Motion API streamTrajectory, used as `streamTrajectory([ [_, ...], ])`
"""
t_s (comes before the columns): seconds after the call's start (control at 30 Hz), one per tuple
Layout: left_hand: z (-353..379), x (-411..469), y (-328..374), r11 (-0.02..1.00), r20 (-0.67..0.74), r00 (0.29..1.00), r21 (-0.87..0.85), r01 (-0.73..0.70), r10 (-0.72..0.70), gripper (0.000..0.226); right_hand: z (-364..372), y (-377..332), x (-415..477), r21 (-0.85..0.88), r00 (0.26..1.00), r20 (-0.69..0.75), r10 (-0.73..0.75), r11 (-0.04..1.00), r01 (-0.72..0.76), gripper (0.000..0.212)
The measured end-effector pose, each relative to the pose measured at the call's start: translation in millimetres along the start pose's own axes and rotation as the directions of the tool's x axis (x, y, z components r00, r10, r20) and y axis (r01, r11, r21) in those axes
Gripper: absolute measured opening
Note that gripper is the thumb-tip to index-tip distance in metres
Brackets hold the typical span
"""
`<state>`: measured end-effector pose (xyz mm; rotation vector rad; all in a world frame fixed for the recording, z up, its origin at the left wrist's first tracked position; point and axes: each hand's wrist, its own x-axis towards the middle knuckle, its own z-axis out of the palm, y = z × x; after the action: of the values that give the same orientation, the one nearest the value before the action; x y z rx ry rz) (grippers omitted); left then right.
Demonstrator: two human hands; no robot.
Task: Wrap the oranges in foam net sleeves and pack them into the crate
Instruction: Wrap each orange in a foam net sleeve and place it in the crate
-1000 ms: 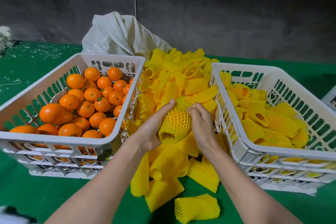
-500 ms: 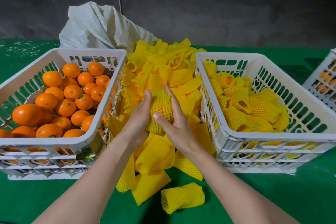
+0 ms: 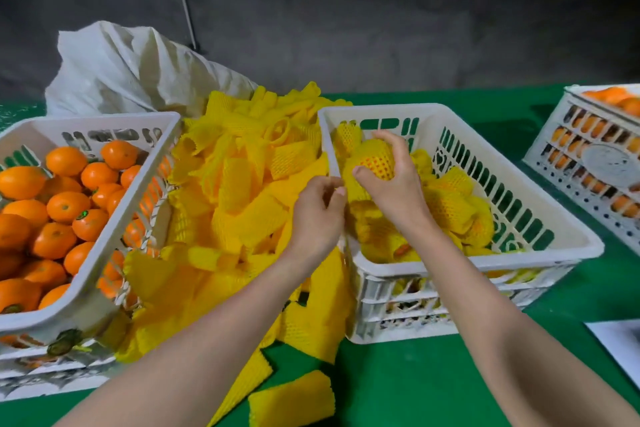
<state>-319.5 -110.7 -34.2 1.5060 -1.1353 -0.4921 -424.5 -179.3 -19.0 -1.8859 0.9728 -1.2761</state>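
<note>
One sleeved orange point(image 3: 375, 161) sat clamped in the right grip point(image 3: 398, 191), over the far-left corner of the packing crate point(image 3: 519, 218). The left grip point(image 3: 318, 215) hovered curled beside that crate's left rim; whether it pinched anything was unclear. Loose foam sleeves point(image 3: 249, 204) lay heaped on the worktop point(image 3: 433, 374) alongside.

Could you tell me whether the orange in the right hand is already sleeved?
Sleeved: yellow foam net covers the orange, skin showing only through the mesh, while the right hand grips it over the crate.
</note>
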Motion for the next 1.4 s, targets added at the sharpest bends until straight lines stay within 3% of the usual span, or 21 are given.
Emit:
streamTrajectory([
  [0.13, 46.3, 10.8, 3.4, 0.911, 0.25, 0.958, 0.346, -0.225, 0.142, 0.043, -34.6, 38.1, 35.6, -0.228, 0.982, -0.067, 0.175, 0.956, -0.186, 0.036],
  [0.23, 51.9, 14.0, -5.5, 0.762, 0.41, 0.905, 0.549, -0.344, 0.113, 0.052, -55.0, 64.4, 66.0, -0.492, 0.963, -0.03, 0.266, 0.835, -0.246, 0.051],
  [0.47, 47.8, 11.0, -7.1, 0.74, 0.416, 0.896, 0.55, -0.386, 0.157, 0.043, -57.7, 106.8, 83.1, -0.78, 0.837, 0.063, 0.543, 0.55, -0.298, 0.08],
  [0.6, 46.9, 9.7, -7.3, 0.768, 0.414, 0.896, 0.518, -0.376, 0.159, 0.039, -45.0, 96.3, 77.5, -0.892, 0.88, 0.07, 0.47, 0.425, -0.156, 0.072],
  [0.67, 45.4, 8.4, -6.4, 0.789, 0.411, 0.897, 0.492, -0.368, 0.162, 0.035, -36.7, 87.8, 70.5, -0.878, 0.898, 0.14, 0.417, 0.472, -0.083, 0.067],
  [0.8, 38.7, 2.8, -3.3, 0.892, 0.303, 0.931, 0.334, -0.303, 0.203, 0.027, -24.9, 60.6, 55.9, -0.677, 0.943, 0.274, 0.187, 0.734, 0.052, 0.05],
  [0.97, -6.3, 1.2, -4.7, 0.984, 0.098, 0.988, 0.115, -0.134, 0.123, 0.028, 0.0, 9.0, 28.1, -0.379, 0.976, 0.188, -0.106, 0.909, 0.172, 0.028],
  [1.1, -85.4, 20.2, -9.8, 1.0, -0.008, 1.0, -0.009, 0.012, -0.013, 0.026, 38.7, -33.9, 1.4, -0.121, 0.965, 0.173, -0.199, 0.968, 0.221, 0.021],
  [1.17, -127.2, 23.8, -16.2, 0.999, -0.061, 0.997, -0.007, 0.05, -0.05, 0.024, 72.1, -43.1, -12.5, -0.123, 0.94, 0.299, -0.164, 0.97, 0.209, 0.022],
  [1.27, -179.8, 17.8, -28.5, 0.996, -0.187, 0.978, -0.013, 0.089, -0.089, 0.022, 135.7, -38.0, -35.0, -0.387, 0.792, 0.604, 0.092, 0.902, 0.191, 0.025],
  [1.33, -206.8, 8.2, -36.4, 0.995, -0.235, 0.967, -0.004, 0.103, -0.101, 0.02, 172.9, -30.1, -50.7, -0.53, 0.703, 0.669, 0.243, 0.818, 0.222, 0.026],
  [1.4, -224.0, -2.5, -45.3, 0.994, -0.256, 0.961, 0.011, 0.113, -0.106, 0.018, 198.2, -16.9, -62.3, -0.597, 0.677, 0.66, 0.325, 0.774, 0.21, 0.029],
])
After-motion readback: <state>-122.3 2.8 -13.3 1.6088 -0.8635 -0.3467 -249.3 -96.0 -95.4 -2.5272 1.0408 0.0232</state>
